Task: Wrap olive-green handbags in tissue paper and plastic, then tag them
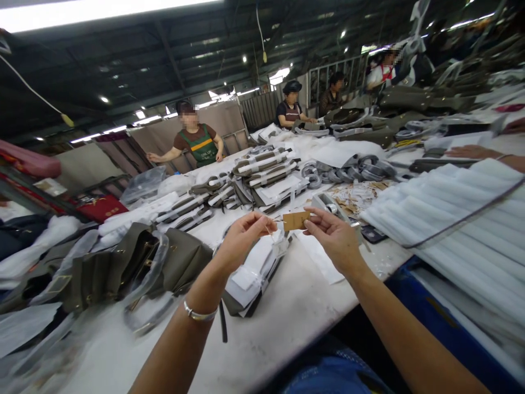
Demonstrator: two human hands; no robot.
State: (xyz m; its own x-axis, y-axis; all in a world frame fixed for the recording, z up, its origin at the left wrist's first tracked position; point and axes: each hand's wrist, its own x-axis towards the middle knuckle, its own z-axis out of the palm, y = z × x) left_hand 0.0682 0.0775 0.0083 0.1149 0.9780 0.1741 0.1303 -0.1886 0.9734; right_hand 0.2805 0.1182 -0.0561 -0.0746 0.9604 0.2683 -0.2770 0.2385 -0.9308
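Observation:
A small brown hang tag [294, 220] is stretched between my two hands above the table. My right hand [334, 238] pinches the tag's right end between thumb and fingers. From its left end a thin pale string [276, 223] runs to my left hand [248, 238], whose thumb and fingers are closed on it. Just below lies an olive-grey handbag [235, 303], partly covered by white paper [250, 273] and clear wrapping. Its far end is hidden behind my left hand. A dark strap [223, 323] hangs from its near side.
Olive handbags [139, 262] lie along the left. Wrapped bag pieces [262, 169] are stacked ahead. Loose tags [348, 197], a tape dispenser [328, 202] and a phone [373, 233] sit beyond my right hand. White foam sheets [451, 208] rise at right. Co-workers [200, 139] stand across the table.

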